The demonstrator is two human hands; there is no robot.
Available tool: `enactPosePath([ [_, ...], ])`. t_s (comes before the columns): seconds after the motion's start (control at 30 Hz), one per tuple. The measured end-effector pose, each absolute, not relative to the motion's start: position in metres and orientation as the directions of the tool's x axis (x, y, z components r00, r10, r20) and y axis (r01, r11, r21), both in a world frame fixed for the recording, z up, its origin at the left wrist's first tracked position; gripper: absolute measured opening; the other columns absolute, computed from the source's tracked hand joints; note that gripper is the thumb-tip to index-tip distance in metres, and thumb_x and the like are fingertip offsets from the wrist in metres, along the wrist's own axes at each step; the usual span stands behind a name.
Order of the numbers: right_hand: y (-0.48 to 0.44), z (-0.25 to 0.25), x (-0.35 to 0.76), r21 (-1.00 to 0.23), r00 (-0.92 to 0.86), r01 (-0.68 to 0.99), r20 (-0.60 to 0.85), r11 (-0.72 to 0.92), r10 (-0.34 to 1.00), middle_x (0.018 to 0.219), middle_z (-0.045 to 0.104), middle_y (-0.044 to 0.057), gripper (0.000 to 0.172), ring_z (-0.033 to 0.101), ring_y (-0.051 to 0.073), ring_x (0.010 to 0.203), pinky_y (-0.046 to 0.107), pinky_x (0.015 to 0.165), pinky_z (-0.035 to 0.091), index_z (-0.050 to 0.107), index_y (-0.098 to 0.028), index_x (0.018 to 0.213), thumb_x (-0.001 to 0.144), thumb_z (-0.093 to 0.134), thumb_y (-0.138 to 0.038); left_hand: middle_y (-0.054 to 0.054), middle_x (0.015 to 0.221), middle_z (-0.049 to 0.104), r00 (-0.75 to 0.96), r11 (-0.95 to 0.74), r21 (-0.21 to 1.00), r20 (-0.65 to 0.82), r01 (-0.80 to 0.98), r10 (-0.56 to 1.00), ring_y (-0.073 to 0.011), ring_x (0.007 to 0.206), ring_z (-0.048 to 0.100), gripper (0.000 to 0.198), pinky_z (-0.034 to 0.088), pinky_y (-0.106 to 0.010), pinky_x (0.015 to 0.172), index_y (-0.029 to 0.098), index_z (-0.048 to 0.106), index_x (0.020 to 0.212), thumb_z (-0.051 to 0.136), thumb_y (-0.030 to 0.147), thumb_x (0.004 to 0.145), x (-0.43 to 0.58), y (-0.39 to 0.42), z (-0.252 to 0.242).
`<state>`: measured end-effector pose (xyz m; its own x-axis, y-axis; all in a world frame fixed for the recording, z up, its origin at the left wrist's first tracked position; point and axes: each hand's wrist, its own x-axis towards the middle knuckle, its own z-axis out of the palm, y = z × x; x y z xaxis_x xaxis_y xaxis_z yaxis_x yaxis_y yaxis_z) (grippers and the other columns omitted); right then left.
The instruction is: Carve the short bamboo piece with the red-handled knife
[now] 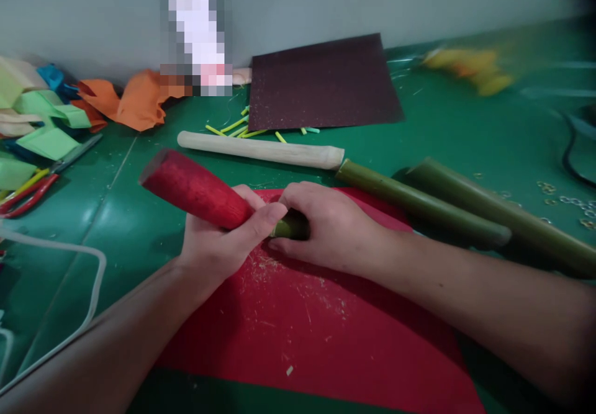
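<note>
My left hand (212,243) is closed around the narrow end of a red tapered cylinder (193,187), whose wide, dark end points up and to the left. Closed around a short green bamboo piece (294,225) is my right hand (338,228), with its fingertips close to the left thumb. The red and green parts meet behind the fingers; whether they are joined I cannot tell. Both hands are over a red sheet (298,333) sprinkled with pale shavings and bits.
Behind the hands lie a pale peeled stick (261,151), green bamboo lengths (419,200) and a dark brown sheet (326,85). Red-handled scissors (32,193), orange paper (139,100) and green paper (51,144) are at left. Small metal rings (577,203) lie at right; a white wire (100,265) bends at left.
</note>
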<state>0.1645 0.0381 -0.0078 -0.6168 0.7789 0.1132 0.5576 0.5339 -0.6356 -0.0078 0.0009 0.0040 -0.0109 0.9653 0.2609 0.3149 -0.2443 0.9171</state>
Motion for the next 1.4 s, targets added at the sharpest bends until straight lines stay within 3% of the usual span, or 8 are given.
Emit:
enactPosePath([
  [0.4,0.0382,-0.0106,0.1651,-0.683,-0.626,0.505,0.131,0.528,0.768,0.083,0.064,0.001,0.017,0.054,0.015,0.073,0.028,0.065,0.037,0.059,-0.020,0.081,0.075,0.071,-0.030,0.004,0.054,0.062,0.107,-0.321,0.868,0.304,0.379,0.947,-0.0086,0.052,0.058,0.023,0.051,-0.019,0.053,0.018,0.060,0.058,0.075,0.024,0.074,-0.0047,0.0001,0.0053],
  [0.67,0.0386,-0.0072,0.1639,-0.644,-0.623,0.553,0.101,0.528,0.776,0.084,0.063,0.002,0.024,0.053,0.015,0.072,0.028,0.064,0.036,0.062,-0.019,0.088,0.075,0.074,-0.034,0.002,0.061,0.066,-0.131,-0.211,0.927,0.262,0.310,0.956,-0.0106,0.054,0.061,0.019,0.053,-0.022,0.051,0.021,0.065,0.066,0.072,0.030,0.081,-0.0098,0.0007,-0.0009],
  [0.83,0.0383,-0.0080,0.1648,-0.658,-0.620,0.535,0.120,0.530,0.775,0.084,0.064,0.002,0.020,0.054,0.015,0.073,0.028,0.065,0.037,0.060,-0.020,0.084,0.076,0.073,-0.032,0.001,0.057,0.065,-0.019,-0.238,0.915,0.258,0.327,0.966,-0.0122,0.056,0.063,0.028,0.055,-0.023,0.055,0.020,0.060,0.057,0.073,0.033,0.077,-0.0047,-0.0016,0.0037],
  [1.03,0.0373,-0.0099,0.1655,-0.685,-0.619,0.498,0.149,0.532,0.771,0.085,0.066,0.002,0.018,0.056,0.015,0.075,0.028,0.067,0.040,0.060,-0.020,0.082,0.076,0.073,-0.031,0.003,0.058,0.064,0.057,-0.276,0.902,0.273,0.333,0.960,-0.0089,0.055,0.060,0.025,0.051,-0.020,0.055,0.019,0.061,0.059,0.075,0.029,0.076,-0.0058,-0.0008,0.0040],
  [1.4,0.0377,-0.0105,0.1645,-0.686,-0.628,0.500,0.132,0.528,0.767,0.085,0.065,0.002,0.018,0.056,0.016,0.076,0.029,0.066,0.039,0.060,-0.020,0.082,0.076,0.072,-0.031,0.005,0.057,0.064,0.074,-0.290,0.892,0.283,0.347,0.956,-0.0073,0.053,0.059,0.021,0.050,-0.017,0.053,0.019,0.062,0.059,0.077,0.022,0.074,-0.0058,-0.0001,0.0063],
])
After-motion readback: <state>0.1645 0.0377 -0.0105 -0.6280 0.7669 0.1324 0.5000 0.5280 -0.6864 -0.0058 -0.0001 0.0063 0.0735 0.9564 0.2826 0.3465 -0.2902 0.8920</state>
